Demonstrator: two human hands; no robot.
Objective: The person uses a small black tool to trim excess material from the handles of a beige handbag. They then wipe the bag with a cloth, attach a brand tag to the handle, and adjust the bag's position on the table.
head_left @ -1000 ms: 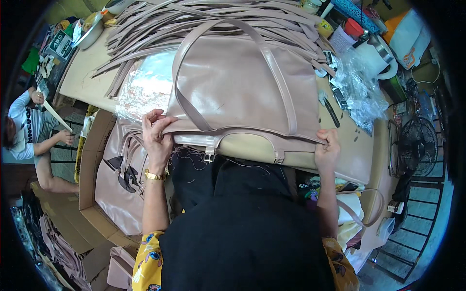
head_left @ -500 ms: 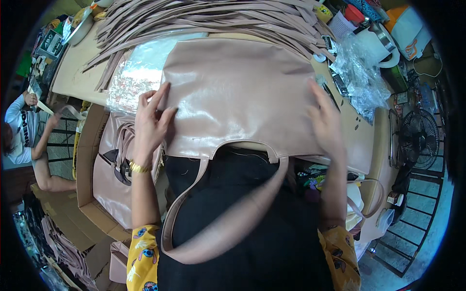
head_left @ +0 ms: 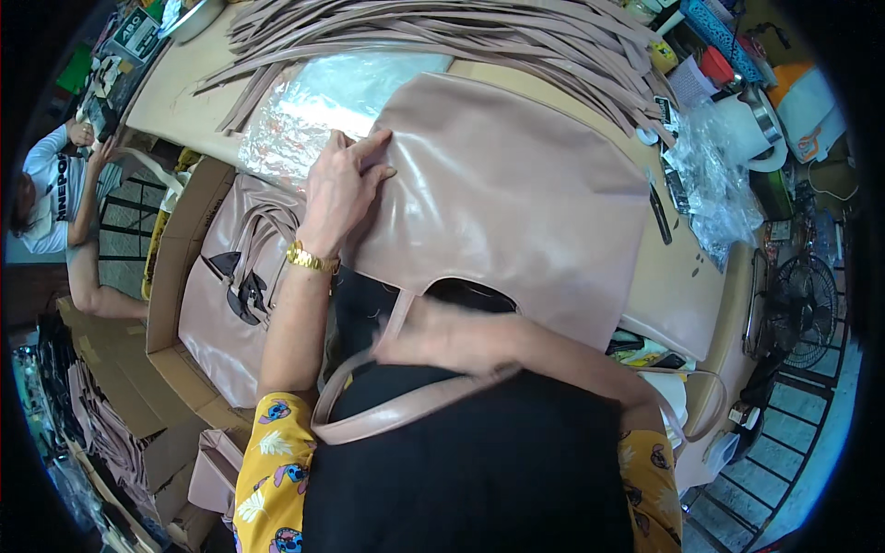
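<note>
A dusty-pink handbag (head_left: 516, 194) lies flat on the table before me, its cut-out opening toward my body. My left hand (head_left: 339, 189) rests at the bag's left edge, index finger and thumb stretched apart on the material. My right hand (head_left: 452, 336) is across my lap by the near end of the bag, at the strap (head_left: 396, 413). Motion smears its fingers, so whether it grips the strap is unclear. The strap loops down over my black apron (head_left: 461, 479).
A cardboard box (head_left: 175, 267) at left holds more pink bags. Clear plastic bags (head_left: 304, 115) and a heap of pink strips (head_left: 442, 32) lie behind. A black pen (head_left: 660, 214), crumpled plastic (head_left: 714, 175) and a fan (head_left: 804, 286) are at right. Another person (head_left: 60, 189) works far left.
My right hand has left the bag's right edge and swung inward to the strap. The bag has turned slightly clockwise in view. My left hand stays at its left edge.
</note>
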